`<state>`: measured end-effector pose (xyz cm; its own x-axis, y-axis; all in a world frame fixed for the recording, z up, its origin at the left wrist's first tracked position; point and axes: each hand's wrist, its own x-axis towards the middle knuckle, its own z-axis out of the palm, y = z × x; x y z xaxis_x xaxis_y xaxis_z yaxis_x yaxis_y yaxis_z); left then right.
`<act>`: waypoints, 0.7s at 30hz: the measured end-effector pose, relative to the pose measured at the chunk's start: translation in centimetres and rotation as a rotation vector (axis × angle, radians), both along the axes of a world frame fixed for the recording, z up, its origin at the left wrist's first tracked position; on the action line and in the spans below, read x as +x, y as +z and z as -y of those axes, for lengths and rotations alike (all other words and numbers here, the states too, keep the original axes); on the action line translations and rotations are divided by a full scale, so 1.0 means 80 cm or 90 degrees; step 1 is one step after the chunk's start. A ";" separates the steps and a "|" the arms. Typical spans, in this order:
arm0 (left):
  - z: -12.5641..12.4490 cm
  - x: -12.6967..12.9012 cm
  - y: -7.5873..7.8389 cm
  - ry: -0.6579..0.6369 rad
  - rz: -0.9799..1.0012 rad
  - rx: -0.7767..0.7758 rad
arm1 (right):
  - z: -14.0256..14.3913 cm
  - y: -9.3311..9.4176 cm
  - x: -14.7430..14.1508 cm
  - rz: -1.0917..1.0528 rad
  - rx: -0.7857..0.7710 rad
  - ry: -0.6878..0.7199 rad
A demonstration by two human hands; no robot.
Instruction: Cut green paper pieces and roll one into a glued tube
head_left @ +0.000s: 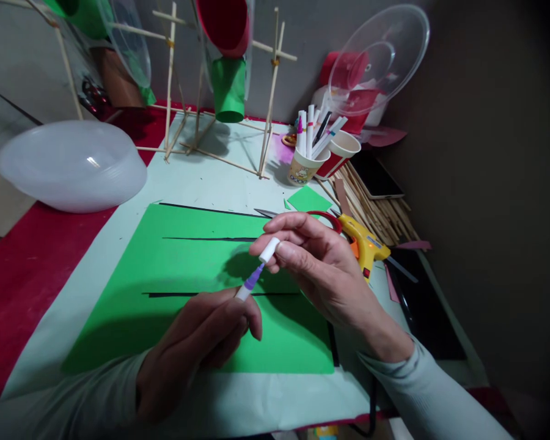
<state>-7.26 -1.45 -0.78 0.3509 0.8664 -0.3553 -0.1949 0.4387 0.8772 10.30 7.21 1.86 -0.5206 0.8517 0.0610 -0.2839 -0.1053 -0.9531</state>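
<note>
Grey wall (302, 30), cluttered table (27, 269), dim light

No readable text, brand or number anywhere. The paper cup (302, 168) holding markers has a small printed picture on its side, too blurred to make out any lettering. The markers (309, 131), glue gun (364, 241) and green paper (197, 287) show no legible marks.

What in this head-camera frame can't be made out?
- Marker barrel: hidden inside the left hand.
- Scissors: handles behind the right hand.
- Red cup: cut off by the top edge.
- Cup of markers: print too small to read.
</note>
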 end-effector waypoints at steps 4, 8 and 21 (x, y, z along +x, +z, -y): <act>-0.001 0.000 0.003 -0.010 -0.003 0.000 | 0.001 0.002 0.000 -0.018 -0.004 0.016; -0.002 -0.001 0.004 -0.007 0.002 0.015 | 0.001 0.004 0.000 -0.011 -0.009 0.022; -0.004 -0.001 0.003 -0.022 0.007 0.005 | 0.007 0.014 0.004 0.096 0.089 -0.019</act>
